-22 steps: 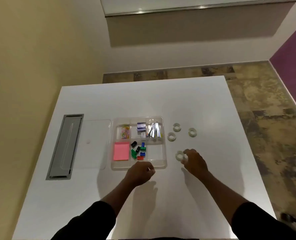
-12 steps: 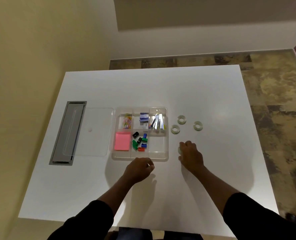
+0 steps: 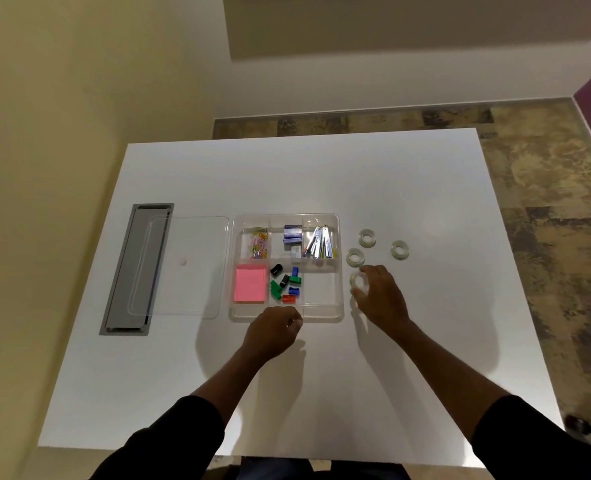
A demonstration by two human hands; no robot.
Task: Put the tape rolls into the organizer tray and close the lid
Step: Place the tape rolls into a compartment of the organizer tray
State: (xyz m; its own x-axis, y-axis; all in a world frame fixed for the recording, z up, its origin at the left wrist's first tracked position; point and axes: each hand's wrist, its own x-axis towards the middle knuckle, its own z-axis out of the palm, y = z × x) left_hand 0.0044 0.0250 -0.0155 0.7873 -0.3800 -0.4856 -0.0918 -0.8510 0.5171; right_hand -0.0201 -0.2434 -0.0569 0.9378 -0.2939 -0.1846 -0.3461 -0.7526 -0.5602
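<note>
A clear organizer tray [image 3: 339,271] sits mid-table, its near-right compartment bare. Its clear lid [image 3: 183,271] lies flat to the tray's left. Three clear tape rolls rest on the table right of the tray: one [image 3: 367,237] at the back, one [image 3: 355,257] nearer the tray, one [image 3: 399,249] farthest right. My right hand [image 3: 380,296] grips a further tape roll [image 3: 358,280] between thumb and fingers, just right of the tray's right wall. My left hand [image 3: 273,329] is a loose fist at the tray's near edge, holding nothing.
The tray holds pink sticky notes [image 3: 250,288], coloured paper clips [image 3: 260,242], small sharpeners [image 3: 285,283], staple boxes [image 3: 292,234] and metal clips [image 3: 320,241]. A grey cable hatch [image 3: 136,268] is set in the white table [image 3: 287,174] at the left. Tiled floor lies beyond the right edge.
My right hand has closed on the nearest tape roll and lifted it slightly toward the tray. The left hand stays at the tray's near edge. The camera tilted down.
</note>
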